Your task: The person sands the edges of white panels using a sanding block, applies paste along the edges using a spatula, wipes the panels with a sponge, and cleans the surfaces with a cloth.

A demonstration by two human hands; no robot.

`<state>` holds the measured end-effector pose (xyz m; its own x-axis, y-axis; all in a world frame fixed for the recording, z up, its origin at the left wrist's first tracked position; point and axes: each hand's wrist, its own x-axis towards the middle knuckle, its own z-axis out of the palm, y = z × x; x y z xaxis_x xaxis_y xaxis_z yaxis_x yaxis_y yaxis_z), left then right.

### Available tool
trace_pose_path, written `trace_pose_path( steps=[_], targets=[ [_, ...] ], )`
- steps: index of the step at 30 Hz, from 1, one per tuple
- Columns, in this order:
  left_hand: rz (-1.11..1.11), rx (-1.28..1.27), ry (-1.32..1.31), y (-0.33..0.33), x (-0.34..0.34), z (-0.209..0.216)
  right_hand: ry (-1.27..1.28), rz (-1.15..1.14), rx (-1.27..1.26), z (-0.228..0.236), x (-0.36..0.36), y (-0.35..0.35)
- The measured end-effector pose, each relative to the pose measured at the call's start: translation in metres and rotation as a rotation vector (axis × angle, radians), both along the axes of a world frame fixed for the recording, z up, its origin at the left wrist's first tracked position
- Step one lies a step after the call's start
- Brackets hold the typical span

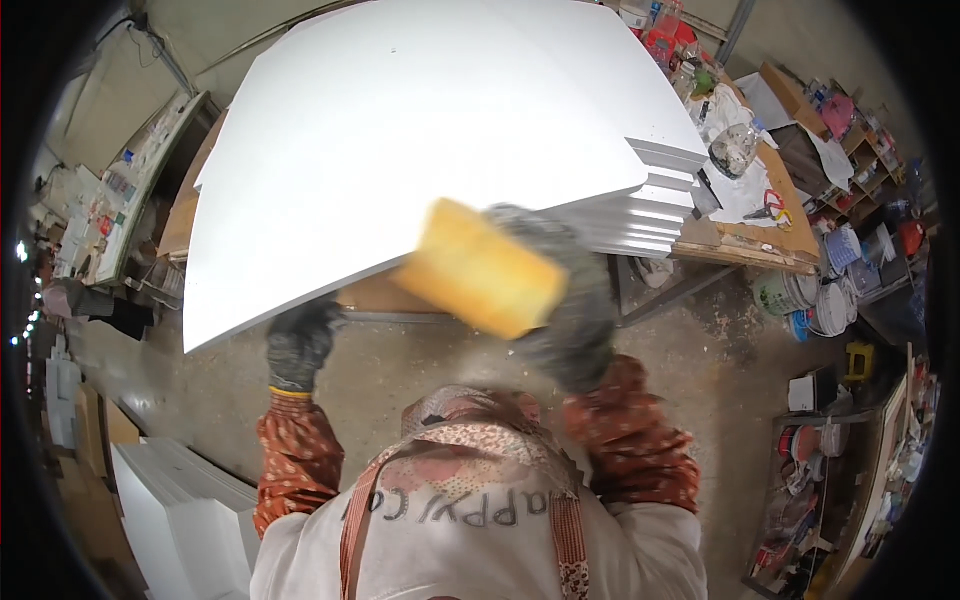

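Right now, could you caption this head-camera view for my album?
Right gloved hand gripping a blurred yellow block, left gloved hand at the edge of stacked white boards.

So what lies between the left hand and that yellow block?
In the head view, the near edge of the white panel runs between the left hand and the yellow block, with a strip of brown surface showing just below it.

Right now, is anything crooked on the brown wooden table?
Yes: the large, flat white top board looks askew. It lies turned against the flat white stacked boards beneath, whose edges show at the right, and its near left corner juts out past the brown wooden table.
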<state>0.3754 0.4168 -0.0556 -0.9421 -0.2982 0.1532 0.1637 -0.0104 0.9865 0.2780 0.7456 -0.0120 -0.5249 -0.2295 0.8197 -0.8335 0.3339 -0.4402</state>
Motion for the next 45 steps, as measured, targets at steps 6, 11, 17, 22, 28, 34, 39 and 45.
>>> trace_pose_path(
  steps=[6,11,17,22,28,34,39,45],
  targets=[
    [-0.38,0.017,-0.033,0.093,-0.028,0.028,-0.303,-0.51,-0.038,-0.03,-0.024,0.152],
    [-0.397,-0.321,0.545,0.144,-0.057,0.015,-0.511,0.507,-0.866,-0.06,-0.025,0.071],
    [-0.021,-0.241,0.491,0.151,-0.06,0.024,-0.154,-0.396,-0.07,-0.053,-0.023,0.129],
    [-0.041,-0.112,0.378,0.123,-0.041,0.028,-0.639,-0.409,-0.603,-0.023,0.007,0.15],
    [-0.107,0.281,0.312,0.052,-0.015,0.036,-0.486,-0.302,-0.13,-0.035,0.032,0.127],
    [0.241,-1.233,0.524,-0.034,-0.017,0.046,-0.269,-0.211,0.066,-0.049,0.044,0.095],
    [0.284,-0.746,0.294,-0.138,-0.016,0.016,-0.155,-0.086,0.433,-0.005,0.02,0.075],
    [0.329,-1.043,0.706,-0.039,-0.019,0.062,-0.608,1.402,-0.631,-0.04,0.011,-0.018]
  ],
)
